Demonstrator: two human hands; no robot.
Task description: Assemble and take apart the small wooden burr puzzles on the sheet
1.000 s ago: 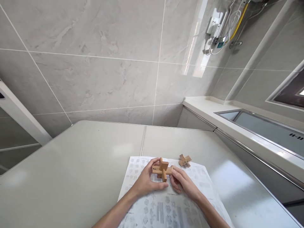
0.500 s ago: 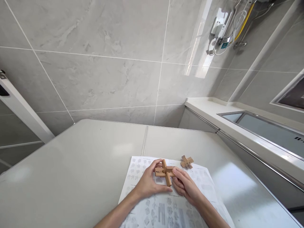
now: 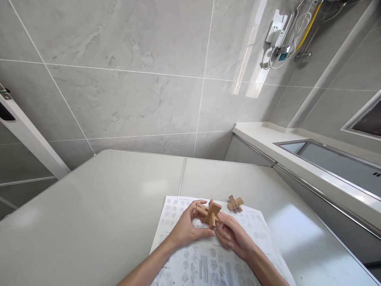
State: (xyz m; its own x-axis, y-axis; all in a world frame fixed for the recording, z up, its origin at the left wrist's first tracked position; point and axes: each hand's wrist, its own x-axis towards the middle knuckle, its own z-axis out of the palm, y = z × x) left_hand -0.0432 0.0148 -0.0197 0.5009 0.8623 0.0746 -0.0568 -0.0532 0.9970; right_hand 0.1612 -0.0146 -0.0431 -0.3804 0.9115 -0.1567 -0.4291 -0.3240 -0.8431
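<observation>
A wooden burr puzzle [image 3: 210, 212], made of crossed light-brown bars, is held just above a printed instruction sheet [image 3: 208, 262]. My left hand [image 3: 187, 226] grips its left side with thumb and fingers curled round the bars. From the right, my right hand [image 3: 233, 235] pinches the lower right bars. Both hands hover over the sheet near the front of the pale table [image 3: 98, 214]. A second, smaller wooden puzzle piece [image 3: 235, 203] lies on the sheet's far right corner, a little beyond my right hand and untouched.
A grey tiled wall [image 3: 133, 91] rises behind the table. To the right runs a white counter [image 3: 268, 137] with a glass-topped appliance [image 3: 339, 163]. Pipes, a yellow hose and a socket [image 3: 282, 35] hang on the wall at the top right. A white door frame [image 3: 29, 139] stands at left.
The puzzle has been turned in my hands, so its bars now tilt differently. The view has drifted slightly, and both hands stay on the puzzle.
</observation>
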